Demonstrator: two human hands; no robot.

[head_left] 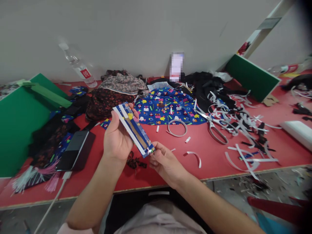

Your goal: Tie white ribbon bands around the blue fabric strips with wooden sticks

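Note:
My left hand (118,138) is closed round the upper part of a flat, narrow piece of blue patterned fabric (136,131), thumb along one edge and fingertips over the other. White strips and a brown band run along its length. At its lower end, my right hand (164,159) pinches the corner between thumb and fingers. The piece is tilted and held above the red table (170,169). Behind it lies a larger blue cartoon-print cloth (168,109). A dark crumpled scrap (136,162) sits under my hands.
Scissors (215,130) and a ring-shaped band (177,128) lie right of my hands, near many white strip offcuts (248,159). On the left are a black power bank (75,151) with a cable, green panel (14,130) and water bottle (81,70). A phone (176,66) leans on the wall.

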